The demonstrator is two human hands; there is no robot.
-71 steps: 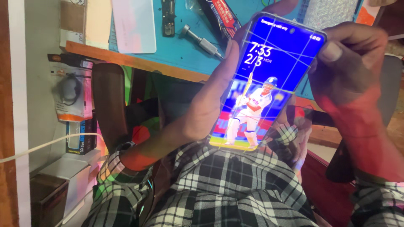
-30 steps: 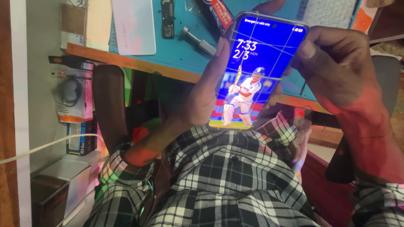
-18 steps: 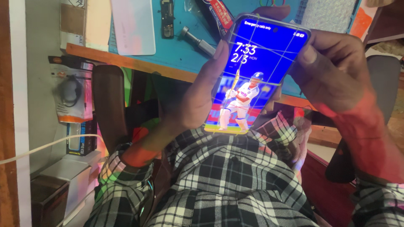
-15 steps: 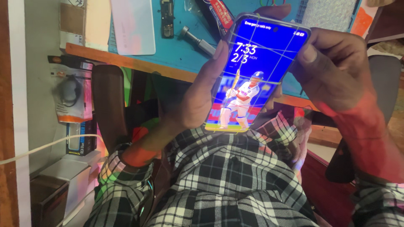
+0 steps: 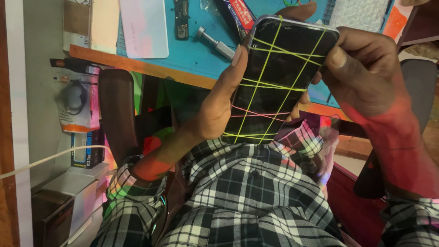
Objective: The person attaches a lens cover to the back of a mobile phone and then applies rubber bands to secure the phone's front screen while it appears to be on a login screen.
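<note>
Now dark-screened, the smartphone, criss-crossed with thin yellow rubber bands, is held above the person's checked shirt. The left hand has its fingers clamped along one edge, and the right hand pinches the opposite upper corner. Behind lies a turquoise desk with a metal tool.

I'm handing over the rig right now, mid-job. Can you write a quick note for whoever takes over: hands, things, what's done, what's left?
Left hand: cradles the phone from its left edge, fingers behind it.
Right hand: grips the phone's top right corner, thumb on the front.
Phone: held over the lap, screen dark, criss-crossed by yellow rubber bands.
Blue mat on the bench holds a metal tool and a white panel.
Done: bands are on.
Left: phone not yet set down.
</note>
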